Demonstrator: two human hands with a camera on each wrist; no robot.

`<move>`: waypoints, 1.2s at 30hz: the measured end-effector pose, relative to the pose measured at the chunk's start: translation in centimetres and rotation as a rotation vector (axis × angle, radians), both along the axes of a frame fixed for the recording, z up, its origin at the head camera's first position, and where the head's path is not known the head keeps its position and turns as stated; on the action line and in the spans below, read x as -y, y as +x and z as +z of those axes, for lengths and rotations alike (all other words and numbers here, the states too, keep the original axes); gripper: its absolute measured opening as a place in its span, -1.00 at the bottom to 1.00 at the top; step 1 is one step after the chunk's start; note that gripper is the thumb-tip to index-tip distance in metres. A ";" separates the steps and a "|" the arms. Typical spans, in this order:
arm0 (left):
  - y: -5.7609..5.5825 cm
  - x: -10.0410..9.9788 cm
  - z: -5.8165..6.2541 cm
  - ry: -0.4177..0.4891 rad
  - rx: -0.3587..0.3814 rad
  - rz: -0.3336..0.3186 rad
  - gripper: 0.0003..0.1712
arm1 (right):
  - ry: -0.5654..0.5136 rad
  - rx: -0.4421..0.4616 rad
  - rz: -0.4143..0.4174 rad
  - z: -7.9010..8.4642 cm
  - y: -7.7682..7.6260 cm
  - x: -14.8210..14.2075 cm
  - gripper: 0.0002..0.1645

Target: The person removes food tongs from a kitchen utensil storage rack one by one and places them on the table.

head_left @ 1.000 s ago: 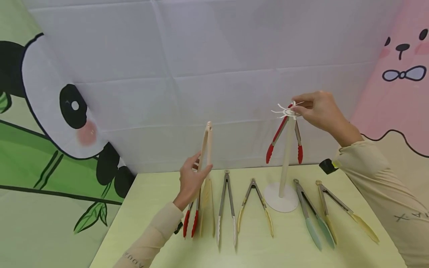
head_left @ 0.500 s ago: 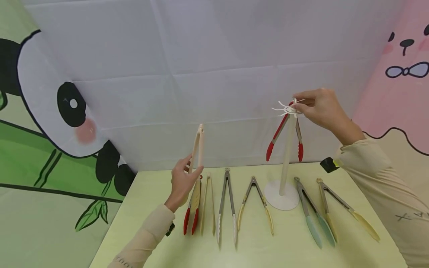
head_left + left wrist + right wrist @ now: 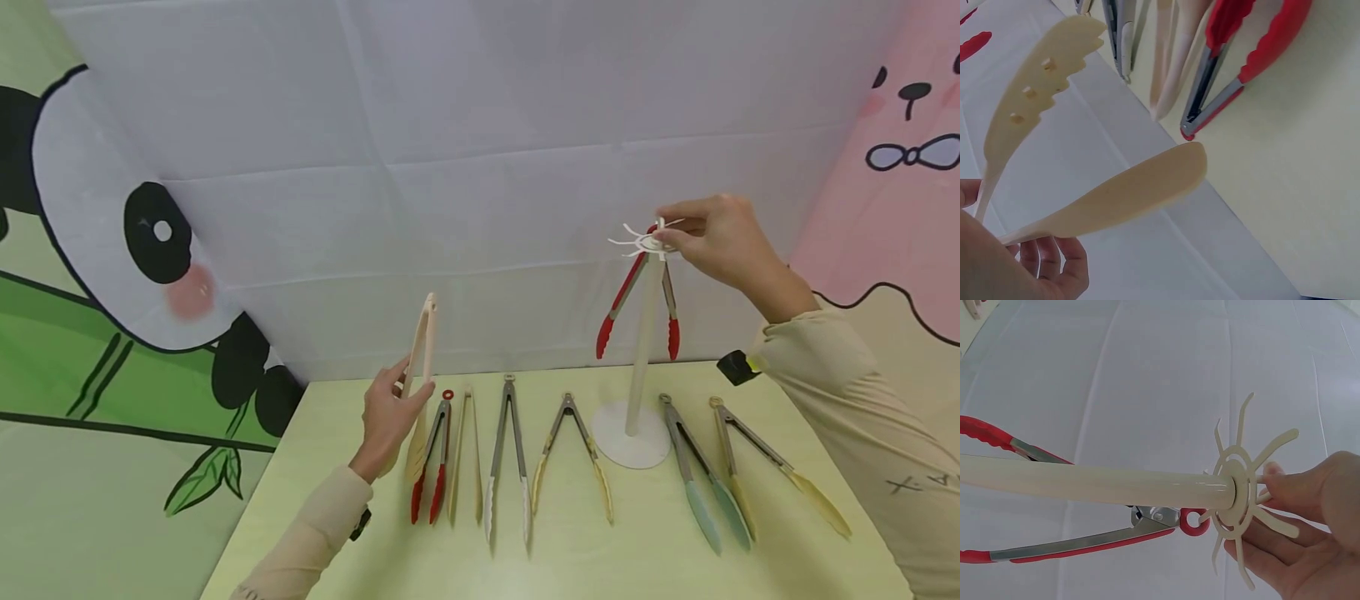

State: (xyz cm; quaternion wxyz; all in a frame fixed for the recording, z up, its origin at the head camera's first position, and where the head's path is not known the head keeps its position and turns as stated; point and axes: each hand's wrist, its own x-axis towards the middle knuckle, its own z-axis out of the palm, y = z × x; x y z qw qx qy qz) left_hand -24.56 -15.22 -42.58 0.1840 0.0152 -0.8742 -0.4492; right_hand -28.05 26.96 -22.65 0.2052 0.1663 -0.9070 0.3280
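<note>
My left hand (image 3: 386, 425) holds cream-coloured tongs (image 3: 429, 329) above the left part of the table, hinge end up. In the left wrist view their two heads spread apart: a toothed one with holes (image 3: 1047, 69) and a flat spatula-like one (image 3: 1141, 184). My right hand (image 3: 716, 237) pinches a prong of the white hook wheel (image 3: 1254, 506) on top of a white stand (image 3: 640, 375). Red-tipped tongs (image 3: 622, 300) hang from this wheel by a red ring (image 3: 1196, 532), arms pointing down.
Several tongs lie in a row on the pale yellow table (image 3: 555, 575): red-tipped (image 3: 441, 450), beige (image 3: 477, 467), white-tipped (image 3: 491, 492), yellow-tipped (image 3: 596, 467), green-tipped (image 3: 701, 508) and another yellow pair (image 3: 817, 504). The stand's round base (image 3: 622, 446) sits between them. A white cloth backdrop (image 3: 480, 208) rises behind.
My left hand has moved left and slightly down with the cream tongs, uncovering the red-tipped pair on the table. My right hand stays at the hook wheel.
</note>
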 end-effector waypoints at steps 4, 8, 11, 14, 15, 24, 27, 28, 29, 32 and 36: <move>0.0 0.5 -0.6 -0.004 0.031 0.022 -0.33 | -0.001 0.005 0.002 0.1 0.0 0.0 -0.59; 0.0 1.0 -1.2 -0.008 0.055 0.038 -0.32 | 0.005 0.007 0.000 0.1 0.1 -0.1 -0.59; 0.0 1.4 -1.7 -0.026 0.071 0.053 -0.33 | 0.010 0.006 -0.001 0.1 0.1 0.0 -0.58; 0.0 1.8 -2.2 -0.047 0.086 0.070 -0.33 | 0.015 0.006 -0.002 0.1 0.1 0.0 -0.58; 0.0 2.0 -2.4 -0.051 0.091 0.075 -0.33 | 0.014 0.005 -0.001 0.1 0.1 0.0 -0.58; -0.2 2.8 -3.6 -0.073 0.129 0.101 -0.31 | 0.009 -0.010 0.005 0.0 0.1 0.0 -0.59; -0.1 3.2 -4.2 -0.072 0.161 0.103 -0.30 | 0.012 0.011 -0.002 0.0 0.1 0.1 -0.59; -0.1 3.4 -4.4 -0.072 0.172 0.108 -0.29 | 0.011 0.018 -0.002 0.0 0.2 0.2 -0.59; -0.1 3.6 -4.6 -0.075 0.184 0.113 -0.29 | 0.012 0.021 -0.002 0.0 0.2 0.2 -0.59; -0.2 4.1 -5.4 -0.091 0.212 0.131 -0.29 | 0.016 0.020 0.004 0.0 0.2 0.5 -0.61; -0.2 4.7 -6.2 -0.119 0.232 0.146 -0.28 | 0.050 -0.008 0.009 0.2 0.2 0.6 -0.63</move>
